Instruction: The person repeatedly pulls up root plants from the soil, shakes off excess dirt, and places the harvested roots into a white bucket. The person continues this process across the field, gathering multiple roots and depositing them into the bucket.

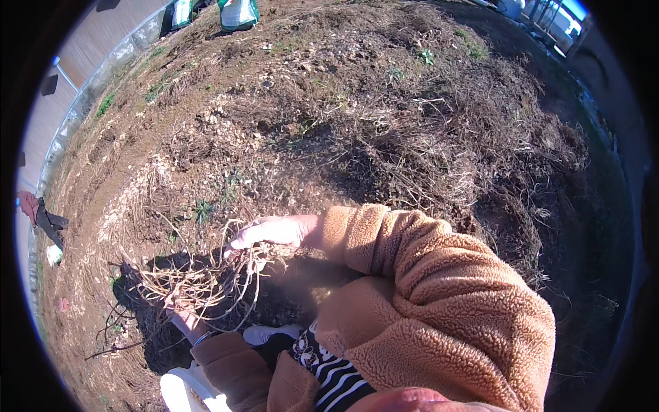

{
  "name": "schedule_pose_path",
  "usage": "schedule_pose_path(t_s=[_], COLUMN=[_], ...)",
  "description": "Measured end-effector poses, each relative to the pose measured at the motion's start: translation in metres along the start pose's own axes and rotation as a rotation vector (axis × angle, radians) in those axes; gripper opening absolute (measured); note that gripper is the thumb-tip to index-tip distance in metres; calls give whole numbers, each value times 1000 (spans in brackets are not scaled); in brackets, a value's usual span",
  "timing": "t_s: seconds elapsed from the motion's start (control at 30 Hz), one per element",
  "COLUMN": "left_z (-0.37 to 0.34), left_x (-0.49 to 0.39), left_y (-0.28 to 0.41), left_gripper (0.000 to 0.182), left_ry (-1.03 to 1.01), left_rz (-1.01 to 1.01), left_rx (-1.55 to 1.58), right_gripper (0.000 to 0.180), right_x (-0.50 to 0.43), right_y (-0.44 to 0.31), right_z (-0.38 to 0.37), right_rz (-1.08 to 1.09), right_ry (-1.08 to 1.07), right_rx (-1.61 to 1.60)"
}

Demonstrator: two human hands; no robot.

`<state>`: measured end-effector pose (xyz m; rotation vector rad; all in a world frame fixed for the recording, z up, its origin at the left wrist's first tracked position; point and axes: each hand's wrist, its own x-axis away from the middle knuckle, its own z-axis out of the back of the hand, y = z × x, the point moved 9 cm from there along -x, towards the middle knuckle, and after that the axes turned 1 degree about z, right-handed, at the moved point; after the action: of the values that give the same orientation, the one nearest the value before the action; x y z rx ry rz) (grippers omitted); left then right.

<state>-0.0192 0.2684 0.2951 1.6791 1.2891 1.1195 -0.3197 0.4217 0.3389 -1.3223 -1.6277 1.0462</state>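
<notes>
A tangled bundle of dry, pale plant stems [180, 286] spreads between both hands, above the soil. My left hand [186, 320] is under the bundle's lower side and grips it; stems partly hide the fingers. Above and to the right, my right hand [267, 234] is closed around the stems' other end, with loose strands hanging below it. Its fingertips are partly hidden. Below my left hand stands a white plastic container [177, 386] with small brown pieces inside, partly covered by a brown fleece sleeve.
Dry vines [437, 149] lie heaped over stony soil [221, 118]. A white shoe [267, 333] shows below the bundle. Green-and-white sacks [239, 14] stand at the top. A co-worker [46, 219] bends at the far left beside a white-and-green bag [54, 255]. A low concrete edge [103, 67] borders the ground.
</notes>
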Motion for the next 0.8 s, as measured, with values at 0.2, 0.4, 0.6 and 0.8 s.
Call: schedule_pose_path(t_s=[0.2,0.4,0.6,0.8], left_z=[-1,3,-3,-29], left_x=[-2,-1,5,19], left_y=[-2,1,-1,-8], left_gripper=[24,24,24,25], left_ry=[7,7,-28,-125], left_rz=[8,7,15,14], left_rx=[-109,-170,-228,-380], right_gripper=[43,36,38,36], right_x=[3,14,34,29], right_y=[-5,-43,-62,-57], right_z=[7,42,46,56], right_rz=[40,144,155,38], right_ry=[5,139,165,221], right_rx=[-12,66,-102,-77])
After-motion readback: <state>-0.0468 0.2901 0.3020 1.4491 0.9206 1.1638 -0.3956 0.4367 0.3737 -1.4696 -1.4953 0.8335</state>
